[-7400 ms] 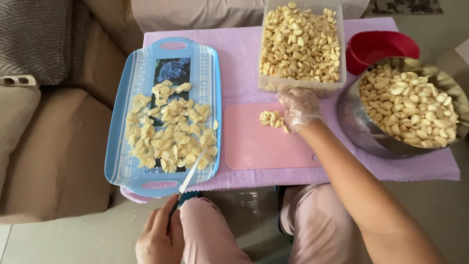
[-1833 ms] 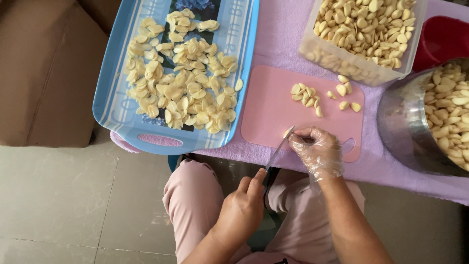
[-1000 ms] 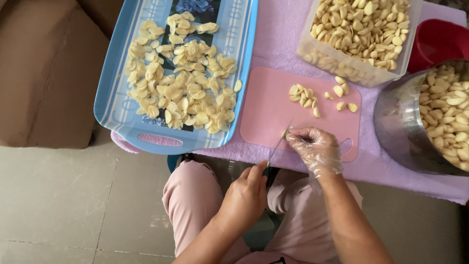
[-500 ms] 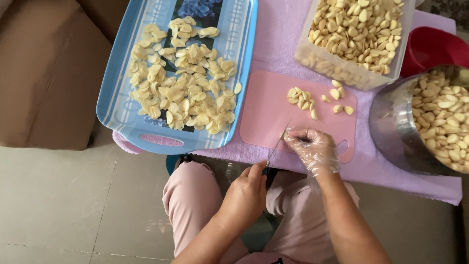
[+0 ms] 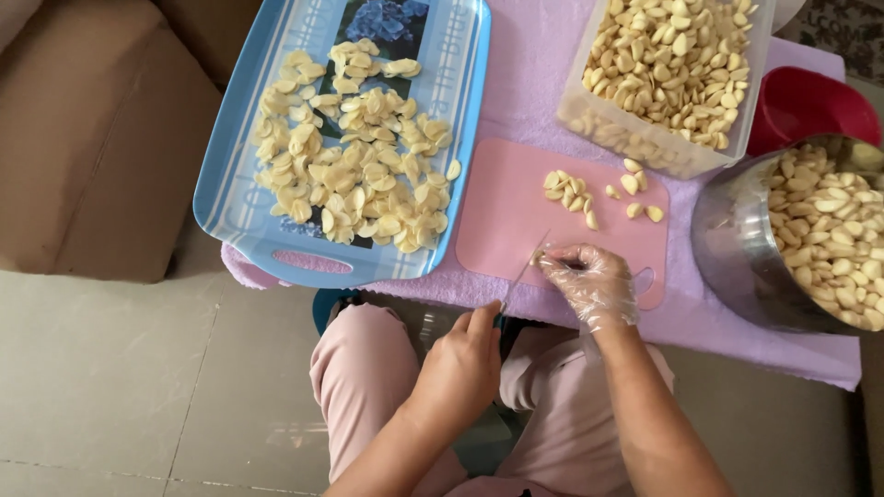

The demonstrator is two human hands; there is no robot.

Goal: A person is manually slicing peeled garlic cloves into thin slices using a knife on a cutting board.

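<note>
Slicing step: left hand closed around the knife handle, blade tip down on the pink board. Gloved right hand pinches a garlic clove at the board's near edge, fingers curled tight on it. Loose cloves lie farther up the board; cut slices fill the blue tray. Next move likely calls for keeping the fingertips back from the blade.

Left hand: bare, back upward, fingers curled shut in a grip, held just off the near edge of the surface above the lap. Right hand: in a clear glove, resting at the near edge, fingertips pinched together. Both forearms rise from below, converging toward the hands.
</note>
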